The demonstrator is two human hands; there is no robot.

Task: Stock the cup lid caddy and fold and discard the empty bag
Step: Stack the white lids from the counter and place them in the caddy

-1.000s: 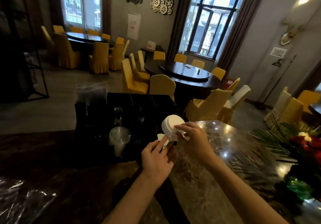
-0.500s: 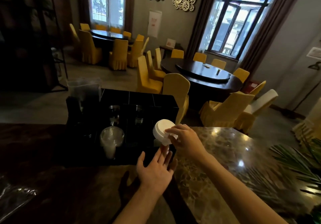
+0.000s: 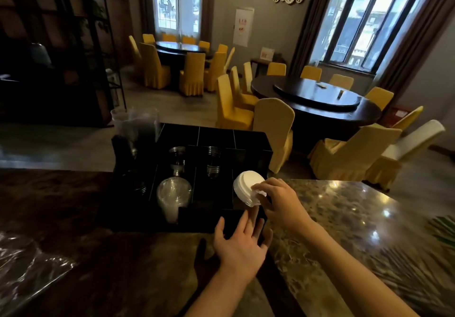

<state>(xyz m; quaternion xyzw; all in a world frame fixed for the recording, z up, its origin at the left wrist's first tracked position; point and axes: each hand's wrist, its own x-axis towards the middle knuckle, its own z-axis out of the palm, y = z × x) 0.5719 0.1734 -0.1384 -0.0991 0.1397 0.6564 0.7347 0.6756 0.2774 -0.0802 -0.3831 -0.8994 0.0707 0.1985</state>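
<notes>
— Frankly, where did we have the lids at that point?

— Our right hand [image 3: 278,201] pinched the short stack of white round plastic cup lids [image 3: 247,187], fingers curled on its near edge, tilted over the front-right compartment of the black divided lid caddy [image 3: 214,134]. Whether the stack touched the compartment's wall, we could not tell.

— And the other hand?

— Our left hand [image 3: 242,245] hovered at six o'clock from the stack, fingers spread and straight, gripping nothing, just over the caddy's front lip.

— What did we fear?

— We judged the tilt was the risk: let go at that angle, the lids could fan apart, catch on a divider, or spill at three o'clock onto the glossy brown marble counter [image 3: 344,218]. The grip was only on one edge, so a lower lid might have slid off.

— Anything nearby to knock?

— The stack of clear domed plastic lids [image 3: 173,193] stood at nine o'clock, two compartments over. The crumpled clear plastic bag [image 3: 29,262] lay far at eight o'clock, not yet folded.
</notes>
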